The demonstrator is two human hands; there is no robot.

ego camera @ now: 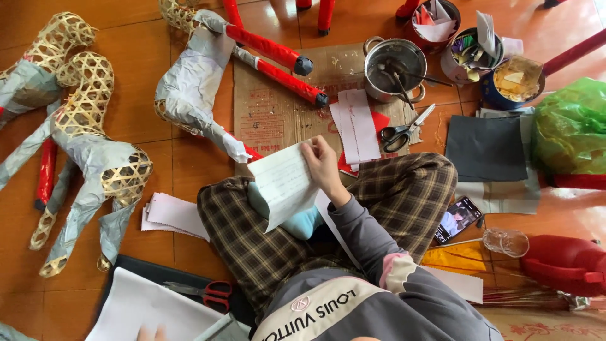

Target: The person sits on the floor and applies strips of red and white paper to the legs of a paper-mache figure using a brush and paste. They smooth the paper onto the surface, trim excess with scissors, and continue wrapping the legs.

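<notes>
While the right hand pinches a white paper sheet over the plaid knee, just below the cardboard mat — left hand unseen — two woven bamboo frames left of it remain half-papered, third mostly covered.

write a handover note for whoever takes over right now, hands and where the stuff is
Right hand: shut on the white paper sheet, held over the lap.
Left hand: only fingertips show at the bottom edge, on a large white sheet; grip unclear.
Things: paper strips and black scissors on the cardboard, metal pot behind them, red scissors near the left knee.
Done: woven frames partly papered in grey.
Left: their heads, feet and flanks show bare weave.
</notes>
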